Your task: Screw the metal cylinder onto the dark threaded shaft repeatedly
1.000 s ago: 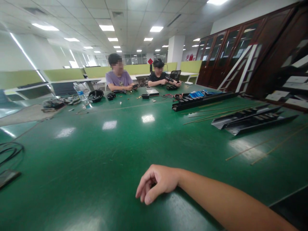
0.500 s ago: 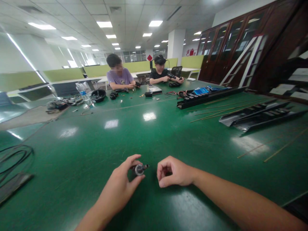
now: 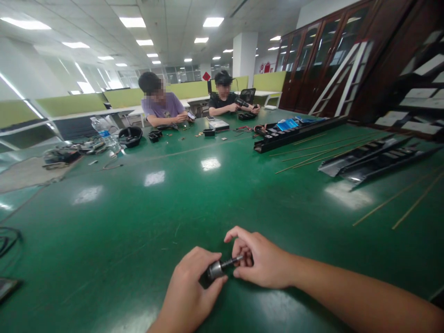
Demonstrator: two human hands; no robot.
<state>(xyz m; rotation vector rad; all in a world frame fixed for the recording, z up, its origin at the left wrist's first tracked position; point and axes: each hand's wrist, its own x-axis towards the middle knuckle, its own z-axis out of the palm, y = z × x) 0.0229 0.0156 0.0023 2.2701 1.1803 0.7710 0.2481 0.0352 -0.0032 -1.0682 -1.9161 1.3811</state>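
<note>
My left hand (image 3: 189, 296) grips a small grey metal cylinder (image 3: 215, 269) with a thin shaft sticking out to the right. My right hand (image 3: 258, 260) pinches the end of that shaft (image 3: 233, 262) between thumb and fingers. Both hands rest low over the near part of the green table (image 3: 194, 199), close together, with the part between them.
Two people sit at the far end among small parts, a water bottle (image 3: 104, 135) and a black bowl (image 3: 130, 136). Long black trays (image 3: 294, 135) and thin rods (image 3: 388, 200) lie on the right. Black cables (image 3: 7, 240) lie at the left edge. Wooden cabinets stand behind on the right.
My left hand came into view holding the metal cylinder. My right hand went from a loose curl on the table to pinching the shaft. Both hands moved nearer and the view shifted.
</note>
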